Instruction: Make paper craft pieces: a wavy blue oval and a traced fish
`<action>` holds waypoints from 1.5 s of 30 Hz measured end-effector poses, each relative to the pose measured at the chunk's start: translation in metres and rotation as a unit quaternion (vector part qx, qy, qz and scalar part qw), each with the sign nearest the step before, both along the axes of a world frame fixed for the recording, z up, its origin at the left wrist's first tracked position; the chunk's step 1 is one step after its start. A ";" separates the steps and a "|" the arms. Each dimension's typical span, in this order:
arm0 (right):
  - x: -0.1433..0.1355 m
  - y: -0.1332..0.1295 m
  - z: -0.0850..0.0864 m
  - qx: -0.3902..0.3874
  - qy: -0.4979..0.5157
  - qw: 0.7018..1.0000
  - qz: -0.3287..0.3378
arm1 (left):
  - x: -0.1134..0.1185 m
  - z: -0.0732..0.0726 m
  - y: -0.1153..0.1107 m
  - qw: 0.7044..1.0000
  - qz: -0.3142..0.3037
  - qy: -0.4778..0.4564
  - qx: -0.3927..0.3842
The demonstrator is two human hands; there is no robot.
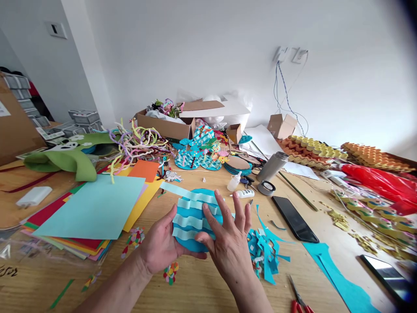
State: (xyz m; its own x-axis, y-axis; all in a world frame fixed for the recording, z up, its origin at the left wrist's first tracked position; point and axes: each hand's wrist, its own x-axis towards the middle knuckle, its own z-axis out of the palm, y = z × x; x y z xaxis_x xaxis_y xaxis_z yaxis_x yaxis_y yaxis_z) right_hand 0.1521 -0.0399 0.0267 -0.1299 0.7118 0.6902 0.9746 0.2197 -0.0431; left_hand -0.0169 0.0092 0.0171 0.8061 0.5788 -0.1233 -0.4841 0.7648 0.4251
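My left hand [159, 243] grips a round blue disc [192, 247] from its left side and from below. Across its face run several pale blue paper strips [187, 222], bent into waves. The topmost strip sticks out past the disc's upper left edge. Over the disc's right part lies my right hand [230, 239], fingers spread, its index fingertip and thumb on the strips. Part of the disc is hidden behind that hand. Just beyond the disc, a white glue bottle [244, 194] lies on its side, and a small clear squeeze bottle [233, 181] stands close by.
Coloured paper sheets [94, 208] are stacked at left. Blue scraps [265, 256], red-handled scissors [299, 300] and a black phone [295, 218] lie at right. A metal flask [273, 166] stands farther back, near egg cartons [312, 148]. Pipe cleaners [140, 141] and a cardboard box [166, 126] sit behind.
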 end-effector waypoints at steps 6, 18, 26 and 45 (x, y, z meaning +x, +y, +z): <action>0.001 0.000 0.000 -0.006 -0.002 1.000 0.001 | 0.000 0.002 0.001 1.000 -0.002 0.006 -0.001; 0.000 -0.003 0.001 0.003 0.026 0.999 0.020 | -0.001 -0.002 0.005 1.000 -0.008 -0.007 -0.013; -0.021 -0.004 0.007 0.027 0.022 0.999 0.021 | 0.003 0.000 0.000 0.999 0.004 0.002 -0.037; -0.027 -0.002 0.001 0.011 -0.027 1.000 -0.005 | 0.002 0.001 -0.001 0.998 0.026 0.028 -0.058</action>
State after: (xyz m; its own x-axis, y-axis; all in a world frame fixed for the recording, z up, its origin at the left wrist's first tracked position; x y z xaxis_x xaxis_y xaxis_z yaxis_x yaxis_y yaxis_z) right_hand 0.1254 -0.0423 0.0279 -0.1609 0.6976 0.6982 0.9774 0.2108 0.0147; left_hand -0.0148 0.0082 0.0185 0.7654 0.5986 -0.2361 -0.5017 0.7849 0.3636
